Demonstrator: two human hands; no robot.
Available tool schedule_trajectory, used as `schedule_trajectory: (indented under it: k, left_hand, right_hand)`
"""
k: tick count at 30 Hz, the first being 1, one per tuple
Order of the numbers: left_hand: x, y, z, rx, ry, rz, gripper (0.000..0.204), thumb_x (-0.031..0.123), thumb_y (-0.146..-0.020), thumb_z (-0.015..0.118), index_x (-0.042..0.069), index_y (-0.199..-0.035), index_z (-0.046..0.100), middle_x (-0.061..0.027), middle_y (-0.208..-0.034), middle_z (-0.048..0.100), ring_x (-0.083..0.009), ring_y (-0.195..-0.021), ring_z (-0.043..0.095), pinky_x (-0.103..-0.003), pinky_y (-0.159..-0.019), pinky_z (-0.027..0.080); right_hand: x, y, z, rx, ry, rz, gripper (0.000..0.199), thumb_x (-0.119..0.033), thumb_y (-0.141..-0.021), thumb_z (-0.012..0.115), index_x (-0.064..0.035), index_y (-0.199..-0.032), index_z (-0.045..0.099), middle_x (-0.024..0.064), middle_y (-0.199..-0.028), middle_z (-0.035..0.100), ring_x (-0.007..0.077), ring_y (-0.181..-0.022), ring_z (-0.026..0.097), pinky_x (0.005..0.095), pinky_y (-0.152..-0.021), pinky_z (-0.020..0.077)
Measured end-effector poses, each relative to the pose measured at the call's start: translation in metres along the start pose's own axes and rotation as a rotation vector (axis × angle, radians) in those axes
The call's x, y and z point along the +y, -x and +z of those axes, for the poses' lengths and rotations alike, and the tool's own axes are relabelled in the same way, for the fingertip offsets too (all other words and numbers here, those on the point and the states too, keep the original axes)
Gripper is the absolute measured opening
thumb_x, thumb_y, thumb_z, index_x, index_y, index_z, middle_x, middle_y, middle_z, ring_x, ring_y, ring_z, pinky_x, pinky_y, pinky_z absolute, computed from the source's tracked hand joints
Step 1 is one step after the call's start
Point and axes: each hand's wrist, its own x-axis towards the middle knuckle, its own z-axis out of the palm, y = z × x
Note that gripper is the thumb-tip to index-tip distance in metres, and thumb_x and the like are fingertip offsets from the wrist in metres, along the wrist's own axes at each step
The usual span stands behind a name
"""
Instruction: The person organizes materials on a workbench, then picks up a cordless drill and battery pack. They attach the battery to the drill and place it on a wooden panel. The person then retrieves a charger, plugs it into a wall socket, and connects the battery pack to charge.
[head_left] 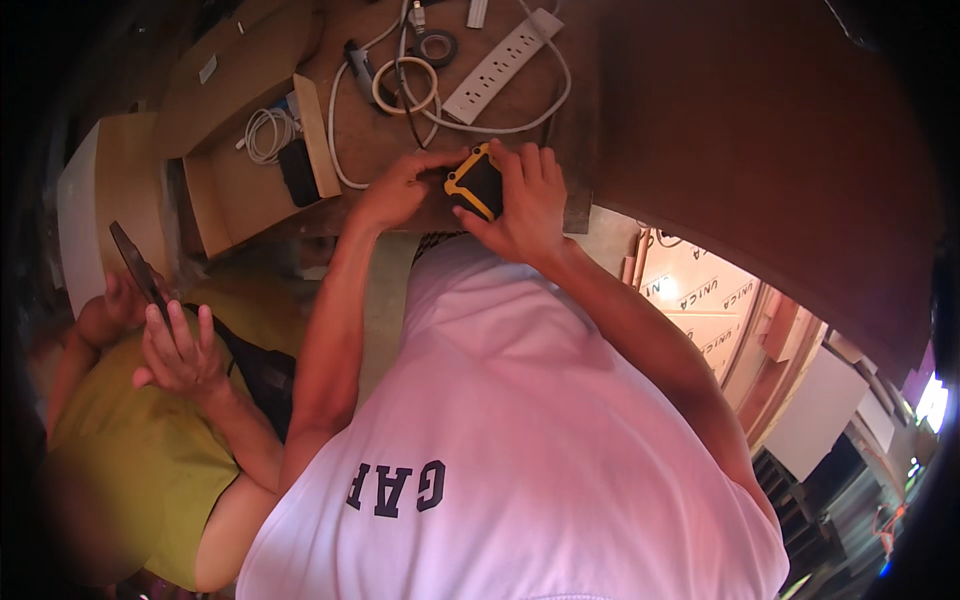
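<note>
Hands (465, 195) hold one yellow-black device (476, 184).

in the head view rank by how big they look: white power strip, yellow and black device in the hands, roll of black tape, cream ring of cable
1. white power strip
2. yellow and black device, partly hidden by the right hand and left hand, so unsure
3. cream ring of cable
4. roll of black tape

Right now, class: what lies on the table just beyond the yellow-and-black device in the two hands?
Beyond the device held by the left hand and right hand lie a white power strip, looped cables and a tape roll. The table under the hands is covered.
</note>
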Motion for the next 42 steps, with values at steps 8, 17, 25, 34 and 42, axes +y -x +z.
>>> schedule_trajectory:
  k: [8,17,25,34,42]
  left_hand:
    - [0.038,-0.01,-0.033,-0.142,-0.421,-0.238,0.049,0.011,-0.102,0.055,-0.001,-0.15,0.062,-0.0124,-0.148,0.066,-0.0221,-0.134,0.061,-0.036,-0.116,0.045]
    - [0.081,-0.019,0.031,0.152,-0.5,-0.448,0.068,0.052,-0.099,0.076,0.0,-0.143,0.066,-0.0122,-0.13,0.074,-0.0201,-0.122,0.066,-0.034,-0.108,0.047]
    - [0.045,0.012,0.059,0.383,-0.378,-0.03,0.104,0.04,-0.084,0.094,-0.001,-0.162,0.038,-0.0218,-0.139,0.066,-0.0292,-0.129,0.065,-0.043,-0.111,0.049]
    - [-0.002,0.039,0.105,0.547,-0.473,0.306,0.137,0.022,-0.071,0.101,0.008,-0.167,0.006,-0.0283,-0.151,0.049,-0.0344,-0.14,0.056,-0.048,-0.117,0.047]
    - [0.003,0.027,0.074,0.602,-0.064,0.308,0.117,0.019,-0.081,0.09,0.011,-0.167,0.012,-0.0256,-0.147,0.055,-0.0323,-0.131,0.064,-0.043,-0.114,0.05]
  right_hand:
    - [0.013,0.001,0.004,0.118,-0.286,-0.031,0.086,-0.052,-0.08,0.087,-0.0004,-0.142,0.057,0.0188,-0.122,0.056,0.0401,-0.111,0.055,0.0502,-0.099,0.0473]
    - [0.099,0.006,-0.023,-0.261,-0.594,-0.033,0.065,-0.052,-0.093,0.078,0.0001,-0.131,0.068,0.0217,-0.118,0.074,0.0414,-0.111,0.07,0.0482,-0.097,0.0549]
    - [0.101,-0.013,-0.039,-0.718,-0.524,-0.065,0.074,-0.055,-0.082,0.086,0.001,-0.129,0.071,0.0224,-0.122,0.075,0.0384,-0.111,0.072,0.0464,-0.094,0.0555]
    - [0.101,-0.017,-0.027,-0.746,-0.626,-0.135,0.076,-0.05,-0.076,0.094,0.0023,-0.127,0.072,0.0224,-0.122,0.075,0.0338,-0.115,0.072,0.0442,-0.096,0.0564]
    - [0.099,-0.03,0.01,-0.627,-0.91,0.193,0.106,-0.068,-0.079,0.088,0.0084,-0.147,0.059,0.026,-0.143,0.066,0.0346,-0.133,0.064,0.0426,-0.114,0.0489]
